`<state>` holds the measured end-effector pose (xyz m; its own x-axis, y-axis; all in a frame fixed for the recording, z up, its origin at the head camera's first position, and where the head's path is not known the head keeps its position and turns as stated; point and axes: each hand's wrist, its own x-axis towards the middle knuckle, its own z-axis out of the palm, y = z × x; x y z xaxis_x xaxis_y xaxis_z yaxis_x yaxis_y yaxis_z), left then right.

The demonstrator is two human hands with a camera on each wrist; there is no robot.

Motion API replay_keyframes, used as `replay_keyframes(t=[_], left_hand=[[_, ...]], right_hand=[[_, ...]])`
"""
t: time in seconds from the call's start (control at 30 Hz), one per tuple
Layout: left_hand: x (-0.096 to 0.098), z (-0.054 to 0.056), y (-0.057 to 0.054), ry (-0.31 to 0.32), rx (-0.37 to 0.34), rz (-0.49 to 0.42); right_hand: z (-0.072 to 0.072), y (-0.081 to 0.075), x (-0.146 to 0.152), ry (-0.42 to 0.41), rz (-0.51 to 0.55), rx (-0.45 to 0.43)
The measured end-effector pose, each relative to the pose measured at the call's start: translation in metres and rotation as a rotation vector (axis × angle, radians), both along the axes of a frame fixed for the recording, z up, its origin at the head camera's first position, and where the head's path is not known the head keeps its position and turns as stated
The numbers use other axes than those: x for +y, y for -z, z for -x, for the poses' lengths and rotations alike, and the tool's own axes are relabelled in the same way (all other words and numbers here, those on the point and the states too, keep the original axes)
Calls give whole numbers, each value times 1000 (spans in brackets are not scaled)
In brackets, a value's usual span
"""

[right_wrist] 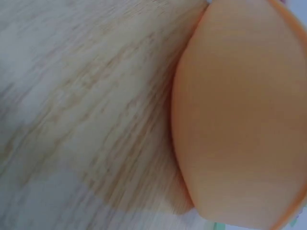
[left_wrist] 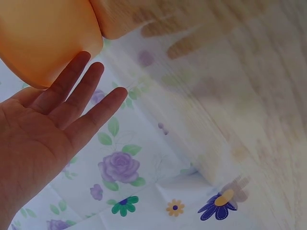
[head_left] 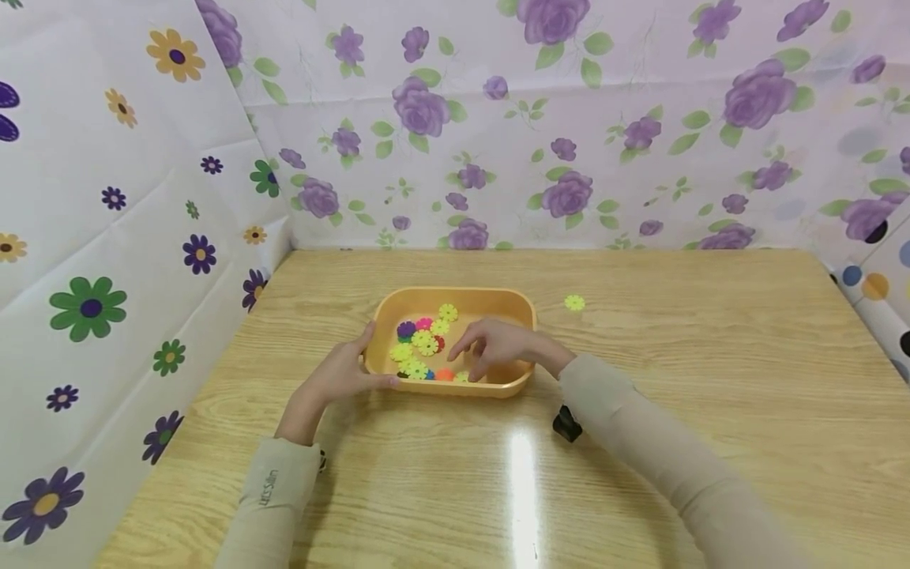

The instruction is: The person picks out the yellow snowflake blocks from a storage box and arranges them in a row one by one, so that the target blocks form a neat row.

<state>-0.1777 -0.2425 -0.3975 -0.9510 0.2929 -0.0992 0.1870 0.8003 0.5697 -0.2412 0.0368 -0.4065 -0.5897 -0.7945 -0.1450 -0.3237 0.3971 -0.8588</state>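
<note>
An orange plastic basin (head_left: pixel 455 292) sits on the table with several flower-shaped plastic discs inside, mostly yellow-green (head_left: pixel 426 342), with purple (head_left: pixel 406 329), pink and red ones among them. My left hand (head_left: pixel 341 371) rests against the basin's left end, thumb along the front side. In the left wrist view, the hand's (left_wrist: pixel 53 115) fingers lie straight and spread against the outer wall. Over the right half of the basin, my right hand (head_left: pixel 498 344) reaches in, its index finger pointing down toward the discs. Nothing shows between its fingers. The right wrist view shows only the basin's outer wall (right_wrist: pixel 240 115) and the table.
A single yellow-green disc (head_left: pixel 574 303) lies on the wooden table (head_left: pixel 711 356), right of the basin. A black object (head_left: pixel 566 424) shows below the right sleeve. Flower-printed sheets (head_left: pixel 490 142) hang behind and on the left.
</note>
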Motion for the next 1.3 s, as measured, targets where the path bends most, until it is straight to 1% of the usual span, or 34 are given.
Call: replay_keyframes(t=[0.07, 0.17, 0.27, 0.33, 0.47, 0.53, 0.73, 0.97, 1.03, 1.2, 1.3], left_hand=[[0, 0, 0, 0, 5, 0], [1, 0, 1, 0, 13, -6], [1, 0, 1, 4, 20, -8], [1, 0, 0, 4, 22, -11], [2, -1, 0, 2, 19, -18], [2, -1, 0, -1, 18, -18], [1, -1, -1, -2, 18, -13], [1, -1, -2, -6, 7, -6], [1, -1, -2, -13, 3, -5], [1, -1, -2, -10, 6, -9], [2, -1, -1, -5, 4, -15]], right_hand=[[2, 3, -2, -50, -22, 7], [4, 7, -3, -117, -53, 52], [6, 10, -5, -151, -84, 106], [7, 11, -6, -149, -108, 119], [7, 14, -10, -121, -145, 127], [7, 15, -11, -118, -155, 152], [7, 18, -12, -138, -180, 275], [6, 21, -13, -148, -197, 377], [6, 21, -14, -127, -188, 378], [8, 23, -14, -27, -151, 289], [9, 23, -13, 6, -122, 245]])
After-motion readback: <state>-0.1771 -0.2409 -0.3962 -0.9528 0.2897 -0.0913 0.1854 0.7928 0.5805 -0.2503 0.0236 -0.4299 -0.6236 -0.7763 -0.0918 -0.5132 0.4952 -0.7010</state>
